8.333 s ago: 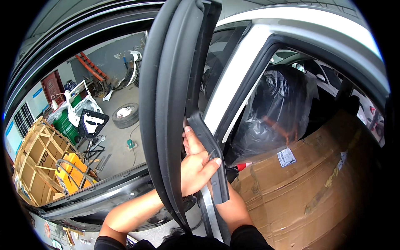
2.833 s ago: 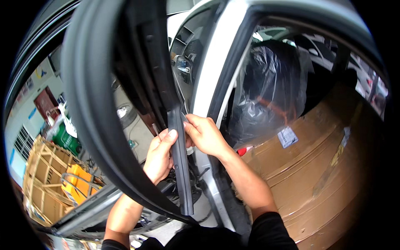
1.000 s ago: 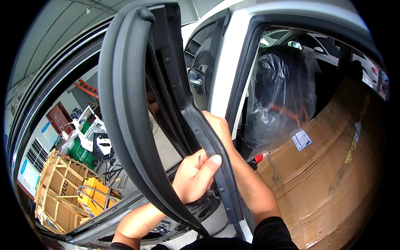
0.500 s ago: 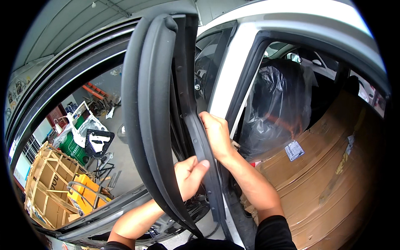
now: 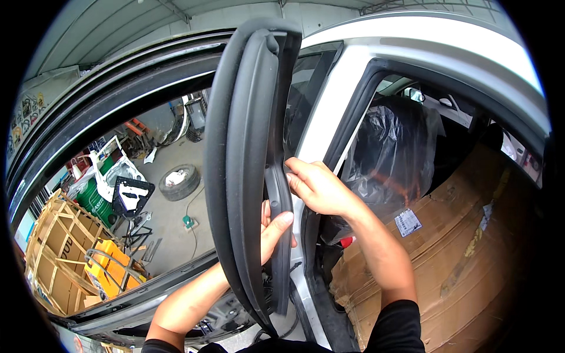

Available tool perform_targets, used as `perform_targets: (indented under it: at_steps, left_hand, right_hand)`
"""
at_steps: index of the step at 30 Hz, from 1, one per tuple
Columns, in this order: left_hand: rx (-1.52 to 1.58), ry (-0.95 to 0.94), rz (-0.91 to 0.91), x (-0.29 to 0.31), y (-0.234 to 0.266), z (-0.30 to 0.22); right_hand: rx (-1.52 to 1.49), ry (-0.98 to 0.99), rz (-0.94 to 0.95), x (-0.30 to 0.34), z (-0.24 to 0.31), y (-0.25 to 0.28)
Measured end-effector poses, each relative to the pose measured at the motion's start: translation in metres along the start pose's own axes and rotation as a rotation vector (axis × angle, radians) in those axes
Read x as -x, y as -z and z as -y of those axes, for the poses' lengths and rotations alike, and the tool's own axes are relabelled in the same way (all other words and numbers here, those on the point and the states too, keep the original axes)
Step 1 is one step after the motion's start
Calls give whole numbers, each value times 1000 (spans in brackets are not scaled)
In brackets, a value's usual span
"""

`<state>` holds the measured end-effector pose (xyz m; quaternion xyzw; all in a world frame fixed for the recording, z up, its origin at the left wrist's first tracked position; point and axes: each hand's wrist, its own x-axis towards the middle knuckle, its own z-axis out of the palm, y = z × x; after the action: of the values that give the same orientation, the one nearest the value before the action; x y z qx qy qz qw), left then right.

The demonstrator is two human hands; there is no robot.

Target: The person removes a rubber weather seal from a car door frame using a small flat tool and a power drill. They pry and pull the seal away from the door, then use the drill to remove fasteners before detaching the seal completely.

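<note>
While the left hand [image 5: 273, 234] grips a narrow black strip [image 5: 276, 188], thumb laid along its face and fingers curled behind, the right hand [image 5: 321, 189] has its fingertips at the strip's right edge, slightly higher; thumb and forefinger are nearly together there, though whether they pinch the edge or only touch it I cannot tell. The strip stands nearly upright along the rear edge of a black door frame [image 5: 165, 70], beside a thick, curved black seal [image 5: 244, 153], its lower end below the left hand. Just to the right rises a white car pillar [image 5: 332, 106]. Past it, a cardboard box [image 5: 376, 265] bears a white label [image 5: 407, 222] near its upper left edge. Through the door frame, a tyre [image 5: 181, 192] lies on the floor.
</note>
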<state>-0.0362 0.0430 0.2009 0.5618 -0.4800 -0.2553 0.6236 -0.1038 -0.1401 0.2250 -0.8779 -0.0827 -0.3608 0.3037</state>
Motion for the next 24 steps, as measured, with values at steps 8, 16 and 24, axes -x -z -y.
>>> perform_targets:
  at_steps: [8, 16, 24]
  left_hand:
    - [-167, -3, 26, -9, 5, 14]
    - [-77, -63, 34, -8, 3, 10]
    - [-114, -43, 27, -2, -9, -3]
  right_hand:
    - [50, 37, -239, 0, -6, -19]
    - [-174, 7, -297, -10, -10, -32]
    - [15, 33, -478, -3, -10, -48]
